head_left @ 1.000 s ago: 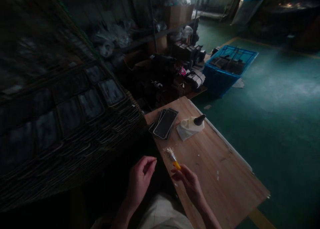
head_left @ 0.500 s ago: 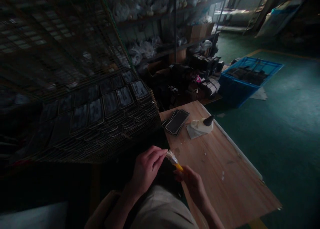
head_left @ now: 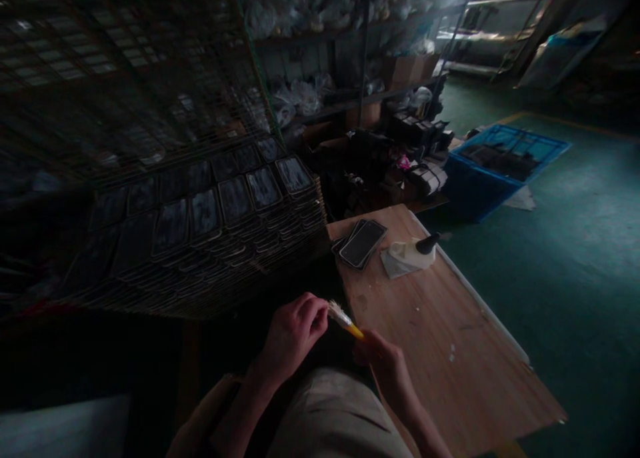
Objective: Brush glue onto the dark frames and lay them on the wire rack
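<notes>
My right hand (head_left: 384, 358) is wrapped round the yellow handle of a paintbrush (head_left: 345, 319). The brush tilts up and left above my lap, its pale, frayed bristles toward my left hand (head_left: 296, 328). There the thumb and fingertips are pinched together at the bristle tips. Whether a loose bristle is between them is too small to tell. Beyond my hands, on the wooden board (head_left: 440, 351), a white bottle with a black pointed nozzle (head_left: 417, 251) lies on its side on a pale cloth or paper. Left of it rest a few dark flat rectangular pieces (head_left: 363, 243).
Tall stacks of dark rectangular trays or panels (head_left: 200, 211) stand at the left beside a wire-mesh cage (head_left: 125, 65). A blue crate (head_left: 480, 185) with dark parts sits on the green floor behind the board. Shelves with plastic bags (head_left: 305, 95) and boxes (head_left: 407, 70) line the back.
My left fingers have curled from nearly straight into a tighter pinch at the bristles. The brush stays in my right hand. The view has shifted slightly, so the surroundings sit further right.
</notes>
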### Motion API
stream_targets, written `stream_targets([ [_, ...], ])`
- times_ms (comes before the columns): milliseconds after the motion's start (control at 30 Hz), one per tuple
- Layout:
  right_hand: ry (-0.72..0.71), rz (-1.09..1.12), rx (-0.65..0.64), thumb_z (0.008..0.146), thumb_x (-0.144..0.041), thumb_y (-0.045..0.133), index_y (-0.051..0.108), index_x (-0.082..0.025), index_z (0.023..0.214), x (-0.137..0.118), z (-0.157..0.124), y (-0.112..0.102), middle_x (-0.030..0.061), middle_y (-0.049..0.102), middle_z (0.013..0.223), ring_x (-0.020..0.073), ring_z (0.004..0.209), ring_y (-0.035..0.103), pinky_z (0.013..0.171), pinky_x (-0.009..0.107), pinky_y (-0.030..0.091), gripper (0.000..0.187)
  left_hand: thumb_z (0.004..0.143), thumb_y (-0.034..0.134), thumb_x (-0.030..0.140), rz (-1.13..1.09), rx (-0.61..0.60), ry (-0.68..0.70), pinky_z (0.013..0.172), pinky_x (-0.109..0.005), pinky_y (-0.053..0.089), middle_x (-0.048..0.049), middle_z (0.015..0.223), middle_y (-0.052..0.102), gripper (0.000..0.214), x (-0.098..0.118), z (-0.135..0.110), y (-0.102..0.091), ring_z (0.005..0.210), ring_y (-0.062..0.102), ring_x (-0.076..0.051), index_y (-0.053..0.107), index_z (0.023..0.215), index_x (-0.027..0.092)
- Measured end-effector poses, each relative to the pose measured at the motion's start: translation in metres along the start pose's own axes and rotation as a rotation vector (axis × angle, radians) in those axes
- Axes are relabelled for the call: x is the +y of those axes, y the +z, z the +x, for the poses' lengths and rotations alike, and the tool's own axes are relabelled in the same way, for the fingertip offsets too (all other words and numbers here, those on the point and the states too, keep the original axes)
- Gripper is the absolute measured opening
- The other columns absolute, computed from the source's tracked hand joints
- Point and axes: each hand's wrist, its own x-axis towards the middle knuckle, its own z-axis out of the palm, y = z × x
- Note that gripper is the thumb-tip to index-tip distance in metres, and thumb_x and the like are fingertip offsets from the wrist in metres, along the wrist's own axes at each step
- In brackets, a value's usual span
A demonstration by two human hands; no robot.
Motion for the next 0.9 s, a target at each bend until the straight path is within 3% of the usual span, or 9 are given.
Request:
stream_targets([
  [133, -0.02, -0.122, 0.029, 0.085, -0.058, 0.057, 0.066, -0.019, 0.106, -0.01, 0.003, 0.018, -0.0015, 0.057, 0.063, 0.0102, 0.051, 0.05, 0.045, 0.019, 0.042, 0.045, 0.09, 0.049, 0.013, 0.119, 0.074, 0.025, 0.068, -0.023, 0.049, -0.0001, 0.08, 0.063, 0.009, -0.02, -0.006, -0.001, 0.072, 0.061, -0.011, 0.054, 0.095, 0.018],
  [333, -0.183, -0.292, 0.015, 0.091, -0.05, 0.05, 0.066, -0.019, 0.104, -0.023, 0.018, 0.041, -0.0012, 0.057, 0.065, 0.0113, 0.057, 0.05, 0.053, 0.021, 0.042, 0.037, 0.089, 0.05, 0.011, 0.213, 0.156, 0.002, 0.064, -0.022, 0.047, 0.0004, 0.077, 0.063, 0.01, -0.044, -0.007, -0.009, 0.068, 0.061, -0.011, 0.052, 0.095, 0.018],
  [467, -0.203, -0.318, -0.014, 0.093, -0.049, 0.047, 0.065, -0.019, 0.102, -0.029, 0.027, 0.055, -0.002, 0.054, 0.063, 0.0115, 0.055, 0.049, 0.052, 0.021, 0.039, 0.036, 0.089, 0.051, 0.012, 0.238, 0.213, -0.037, 0.063, -0.021, 0.046, 0.0009, 0.075, 0.061, 0.009, -0.057, -0.008, -0.011, 0.065, 0.059, -0.01, 0.053, 0.095, 0.019],
  [667, -0.214, -0.312, -0.053, 0.093, -0.049, 0.046, 0.064, -0.018, 0.1, -0.035, 0.036, 0.067, -0.002, 0.053, 0.063, 0.0115, 0.056, 0.048, 0.053, 0.021, 0.038, 0.037, 0.089, 0.053, 0.013, 0.274, 0.284, -0.13, 0.059, -0.02, 0.045, 0.0006, 0.075, 0.062, 0.008, -0.068, -0.009, -0.012, 0.062, 0.06, -0.009, 0.054, 0.095, 0.018],
  [900, -0.229, -0.315, -0.075, 0.094, -0.049, 0.044, 0.064, -0.018, 0.1, -0.033, 0.043, 0.081, -0.0023, 0.052, 0.063, 0.0108, 0.055, 0.045, 0.051, 0.02, 0.036, 0.038, 0.087, 0.056, 0.012, 0.265, 0.343, -0.142, 0.059, -0.019, 0.047, 0.0012, 0.072, 0.063, 0.009, -0.068, -0.006, -0.004, 0.061, 0.061, -0.01, 0.056, 0.094, 0.018],
])
